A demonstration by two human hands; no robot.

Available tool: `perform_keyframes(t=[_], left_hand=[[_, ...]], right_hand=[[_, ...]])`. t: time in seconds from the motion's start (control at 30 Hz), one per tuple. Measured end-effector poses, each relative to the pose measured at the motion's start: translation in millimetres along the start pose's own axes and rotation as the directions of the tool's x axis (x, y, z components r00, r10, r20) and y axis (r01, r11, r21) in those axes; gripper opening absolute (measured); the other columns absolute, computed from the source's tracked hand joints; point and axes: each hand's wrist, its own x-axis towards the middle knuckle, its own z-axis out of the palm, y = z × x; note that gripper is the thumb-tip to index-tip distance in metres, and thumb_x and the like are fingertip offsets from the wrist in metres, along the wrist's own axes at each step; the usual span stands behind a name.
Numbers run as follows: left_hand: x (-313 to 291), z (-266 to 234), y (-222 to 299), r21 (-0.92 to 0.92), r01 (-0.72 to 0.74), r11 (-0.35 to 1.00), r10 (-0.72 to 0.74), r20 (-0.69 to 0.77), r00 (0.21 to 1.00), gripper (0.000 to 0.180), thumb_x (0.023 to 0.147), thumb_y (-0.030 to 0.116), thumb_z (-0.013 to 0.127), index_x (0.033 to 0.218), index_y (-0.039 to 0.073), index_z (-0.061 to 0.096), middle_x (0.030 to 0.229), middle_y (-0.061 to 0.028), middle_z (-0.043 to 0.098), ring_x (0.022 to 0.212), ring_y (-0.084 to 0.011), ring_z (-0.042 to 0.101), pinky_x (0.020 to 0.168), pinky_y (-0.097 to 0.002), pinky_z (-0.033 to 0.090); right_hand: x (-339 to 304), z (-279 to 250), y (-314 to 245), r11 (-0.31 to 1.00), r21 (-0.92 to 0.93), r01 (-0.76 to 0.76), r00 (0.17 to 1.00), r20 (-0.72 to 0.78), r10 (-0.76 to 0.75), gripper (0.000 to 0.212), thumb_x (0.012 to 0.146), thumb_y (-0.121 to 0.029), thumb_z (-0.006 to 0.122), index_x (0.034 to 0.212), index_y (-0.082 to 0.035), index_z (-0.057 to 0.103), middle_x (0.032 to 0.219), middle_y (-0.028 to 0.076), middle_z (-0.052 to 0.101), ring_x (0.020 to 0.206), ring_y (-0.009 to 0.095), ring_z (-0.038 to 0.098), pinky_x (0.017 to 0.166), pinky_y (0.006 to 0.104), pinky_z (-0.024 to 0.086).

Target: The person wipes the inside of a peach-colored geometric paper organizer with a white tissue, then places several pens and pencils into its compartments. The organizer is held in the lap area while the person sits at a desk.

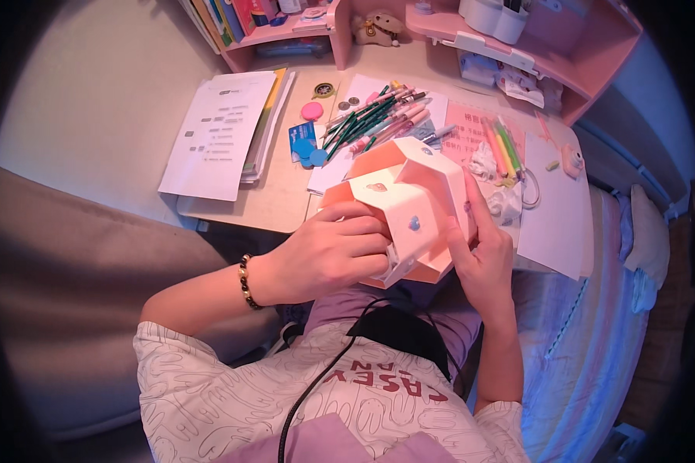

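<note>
A cream desk organizer (418, 202) with angular, honeycomb-like compartments and small heart stickers is held up over the desk's front edge, tilted. My right hand (483, 258) grips its right side, thumb on the near face and fingers behind. My left hand (344, 251), with a beaded bracelet (245, 282) at the wrist, is closed, its curled fingers reaching into the compartment on the left. A bit of whitish material shows by those fingertips, but what they hold is mostly hidden. Behind the organizer lies a heap of pens and pencils (374, 116) on white paper.
Papers and folders (224, 131) are stacked at the left. A blue card (304, 141), a pink round case (312, 111) and a small compass (323, 90) lie beside the pens. Crumpled tissues (505, 205) and highlighters (505, 147) sit to the right. A pink shelf (594, 54) borders the back.
</note>
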Motion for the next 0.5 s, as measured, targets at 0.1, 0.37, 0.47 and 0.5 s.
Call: perform_keyframes(t=[0.1, 0.37, 0.47, 0.5], left_hand=[[9.9, -2.3, -3.4, 0.005, -0.008, 1.000, 0.008, 0.048, 0.999, 0.013, 0.076, 0.015, 0.063, 0.083, 0.006, 0.057, 0.093, -0.0043, 0.062, 0.100, -0.0193, 0.060, 0.096, -0.0358, 0.045], [9.3, 7.3, -9.8, -0.063, -0.026, 0.998, 0.023, -0.049, 0.999, 0.016, 0.073, 0.017, 0.067, 0.080, 0.007, 0.056, 0.092, -0.0028, 0.062, 0.099, -0.0209, 0.059, 0.095, -0.0361, 0.046], [-3.3, 5.3, -6.1, 0.202, -0.094, 0.975, 0.117, -0.104, 0.988, 0.014, 0.075, 0.019, 0.067, 0.081, 0.010, 0.058, 0.095, -0.0013, 0.062, 0.100, -0.0175, 0.059, 0.100, -0.0360, 0.044], [-7.7, 3.0, -5.5, 0.310, -0.118, 0.943, 0.157, -0.104, 0.982, 0.014, 0.076, 0.021, 0.067, 0.082, 0.011, 0.059, 0.096, -0.0006, 0.062, 0.101, -0.0162, 0.059, 0.102, -0.0369, 0.043]], right_hand=[[-3.2, 3.2, 5.0, 1.000, -0.018, 0.021, 0.998, -0.056, -0.022, 0.064, 0.089, -0.023, 0.061, 0.146, -0.005, 0.041, 0.092, 0.027, 0.067, 0.055, 0.027, 0.063, 0.058, 0.0356, 0.050], [-6.4, 1.9, 15.8, 0.994, 0.093, -0.055, 0.997, -0.049, 0.059, 0.063, 0.090, -0.024, 0.060, 0.146, -0.005, 0.041, 0.093, 0.028, 0.067, 0.060, 0.026, 0.065, 0.060, 0.0347, 0.051], [-6.5, 1.8, 14.9, 0.997, 0.071, -0.032, 0.998, -0.050, 0.036, 0.062, 0.090, -0.023, 0.060, 0.146, -0.005, 0.040, 0.093, 0.028, 0.067, 0.060, 0.025, 0.065, 0.060, 0.0343, 0.051], [-6.1, 1.4, 13.5, 0.998, 0.060, -0.017, 0.998, -0.055, 0.020, 0.062, 0.090, -0.023, 0.060, 0.146, -0.005, 0.040, 0.092, 0.027, 0.067, 0.060, 0.024, 0.065, 0.060, 0.0342, 0.051]])
